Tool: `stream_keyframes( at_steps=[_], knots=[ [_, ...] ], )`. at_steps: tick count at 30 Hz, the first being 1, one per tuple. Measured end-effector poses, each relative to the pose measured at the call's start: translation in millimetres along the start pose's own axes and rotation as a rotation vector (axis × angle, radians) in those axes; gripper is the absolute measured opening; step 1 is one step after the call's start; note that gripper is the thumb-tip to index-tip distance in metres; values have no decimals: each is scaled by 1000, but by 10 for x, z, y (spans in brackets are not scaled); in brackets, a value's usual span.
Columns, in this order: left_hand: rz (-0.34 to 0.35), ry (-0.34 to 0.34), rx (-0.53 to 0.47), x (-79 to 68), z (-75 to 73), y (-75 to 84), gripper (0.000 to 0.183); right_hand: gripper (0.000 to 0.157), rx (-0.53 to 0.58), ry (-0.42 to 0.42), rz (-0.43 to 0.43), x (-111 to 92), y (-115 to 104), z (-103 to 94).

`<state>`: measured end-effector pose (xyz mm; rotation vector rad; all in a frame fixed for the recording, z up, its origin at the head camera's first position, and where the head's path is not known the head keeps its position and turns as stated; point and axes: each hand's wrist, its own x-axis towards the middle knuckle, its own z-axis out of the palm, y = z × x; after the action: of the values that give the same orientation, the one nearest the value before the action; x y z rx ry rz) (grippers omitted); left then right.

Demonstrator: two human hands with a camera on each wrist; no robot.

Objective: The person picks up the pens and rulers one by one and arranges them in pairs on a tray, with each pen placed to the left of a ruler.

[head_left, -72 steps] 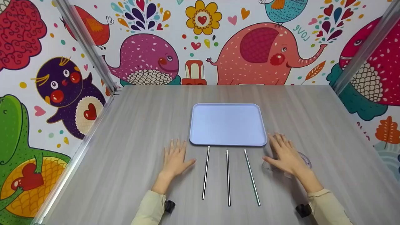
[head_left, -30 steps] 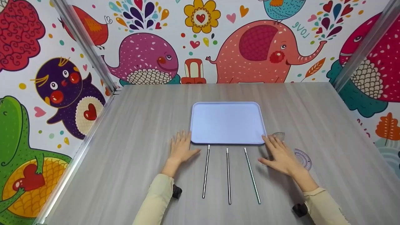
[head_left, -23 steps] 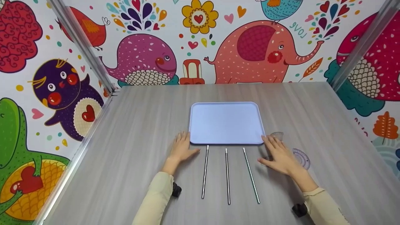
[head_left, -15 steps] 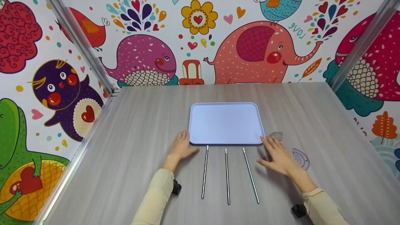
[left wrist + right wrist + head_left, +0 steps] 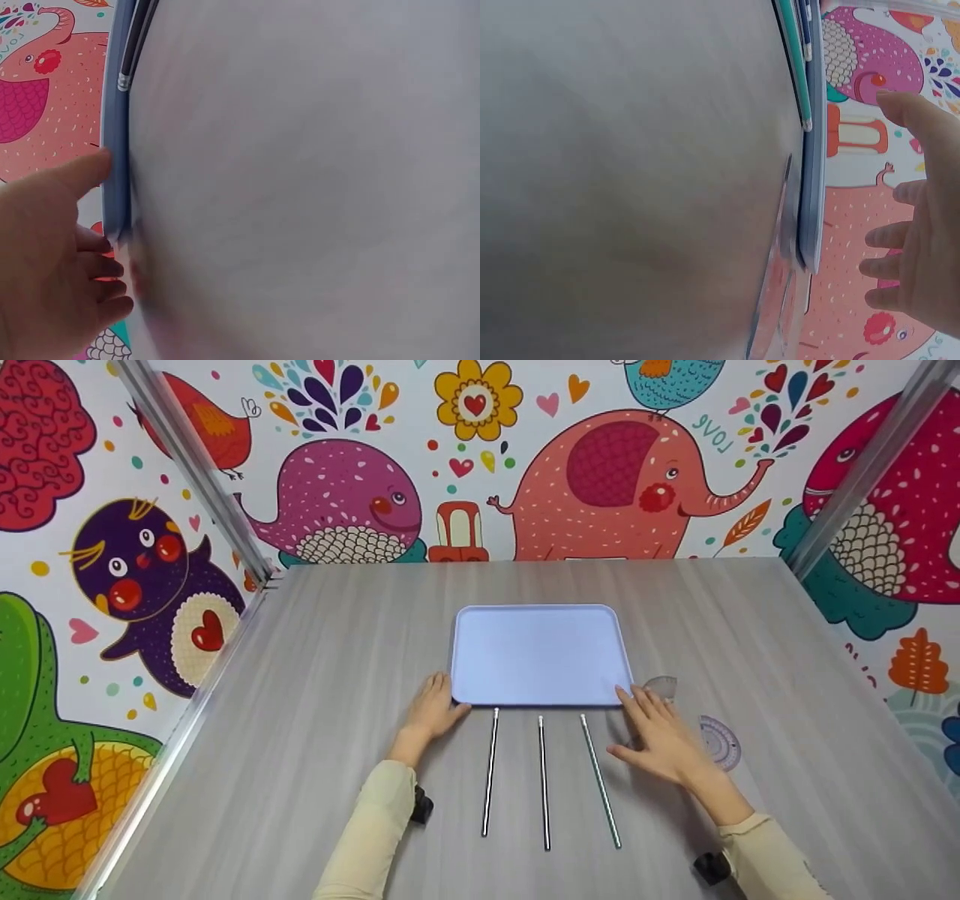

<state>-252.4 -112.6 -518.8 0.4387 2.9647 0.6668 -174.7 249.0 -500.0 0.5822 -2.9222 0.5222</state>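
My left hand [image 5: 430, 709] touches the near left corner of a pale blue tray [image 5: 540, 656]. Its fingers lie along the left side, and in the left wrist view the thumb [image 5: 94, 169] meets the tray's front edge. My right hand [image 5: 664, 735] is spread over the near right corner, index fingertip above the rim; contact there is unclear. In the right wrist view its fingers hold nothing. Between the hands lie a black-and-silver pencil [image 5: 490, 772], a dark pencil [image 5: 544, 784] and a green pencil [image 5: 601, 781], far ends just short of the tray.
A clear protractor [image 5: 721, 742] lies right of my right hand. Another clear plastic piece [image 5: 661, 686], partly hidden by that hand, sits beside the tray; its full shape cannot be told. Printed walls [image 5: 465, 457] border the grey wood-grain table [image 5: 337, 645] at the back and sides.
Both hands have come in to the tray's near corners from lower and farther out. Most recently the left thumb moves up to the front edge, and the right hand shifts slightly left.
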Motion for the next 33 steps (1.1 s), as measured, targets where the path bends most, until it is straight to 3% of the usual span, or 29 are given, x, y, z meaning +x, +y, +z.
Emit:
stream_keyframes(
  at_steps=[13,21,28,33],
  knots=[
    [4,2,-15,20,0,23,69,91,-62,134,19,48,-503,142],
    [12,21,5,39,16,17,67,89,-15,98,39,68,-784,169],
    [-2,3,-10,22,-9,29,67,76,22,157,-29,143,-945,174],
    [-13,-5,-26,4,9,20,67,78,14,138,-48,175,-1104,232]
  ],
)
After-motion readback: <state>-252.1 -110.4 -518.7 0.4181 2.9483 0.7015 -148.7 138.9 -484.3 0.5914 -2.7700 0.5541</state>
